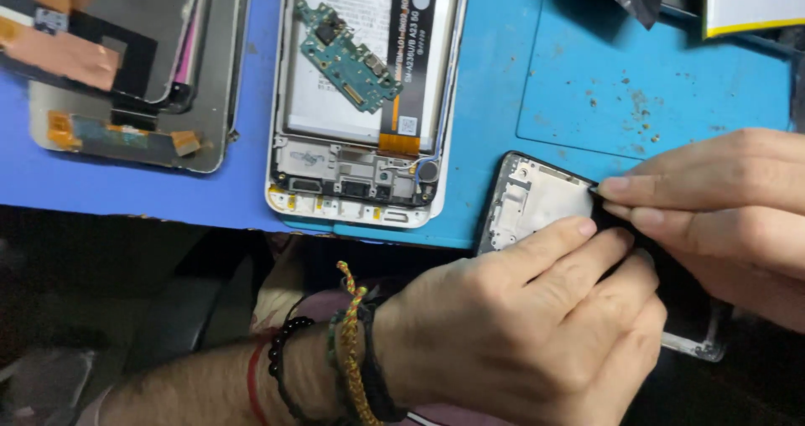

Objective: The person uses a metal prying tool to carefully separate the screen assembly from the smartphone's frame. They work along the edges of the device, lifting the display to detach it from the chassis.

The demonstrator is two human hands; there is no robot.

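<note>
Hands first: my left hand, beaded bracelets at the wrist, presses its fingers down on a dark phone frame at the near edge of the blue mat. My right hand pinches thumb and forefinger together on the frame's black edge. The frame overhangs the mat's lip, so I judge a hard tug could slide it off or bend it. Just beyond lies an opened white phone, with a loose green circuit board resting on its battery. Farther left sit two detached screens.
</note>
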